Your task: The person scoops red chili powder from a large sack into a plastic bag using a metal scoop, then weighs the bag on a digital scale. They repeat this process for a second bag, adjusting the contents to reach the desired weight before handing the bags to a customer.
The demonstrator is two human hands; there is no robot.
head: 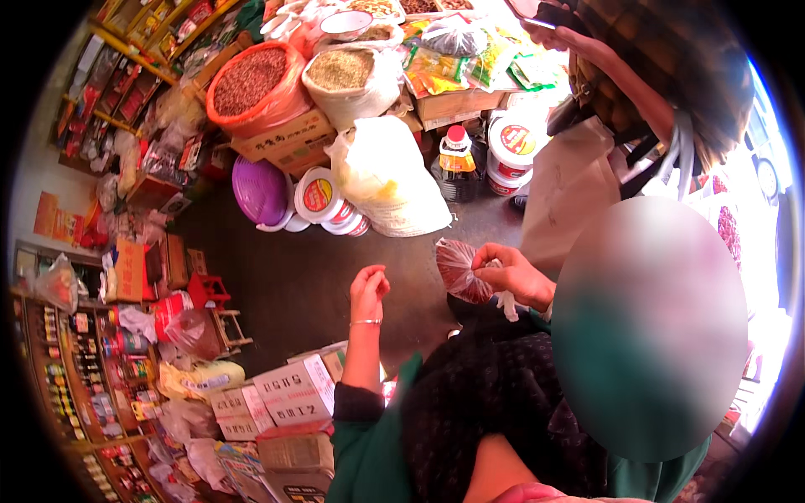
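My left hand (pixel 368 288), with a thin bracelet at its wrist, is raised over the dark floor, fingers loosely curled and nothing visible in them. To its right, my right hand (pixel 512 275) pinches the gathered neck of a clear plastic bag (pixel 462 270) with dark red contents. The bag's loose end hangs below my fingers. Beyond my hands, a full white woven sack (pixel 393 182) stands on the floor. Behind it are an open orange-lined sack of reddish goods (pixel 250 82) and an open white sack of pale grains or seeds (pixel 341 69).
A person (pixel 635 82) at the upper right holds a phone. White tubs (pixel 512 148) and a large dark bottle (pixel 457 166) stand near a table of packets. Purple basket (pixel 261 192), cartons (pixel 295 393), a wooden stool (pixel 233 330) and crowded shelves (pixel 82 377) lie leftward. A blurred oval hides the right side.
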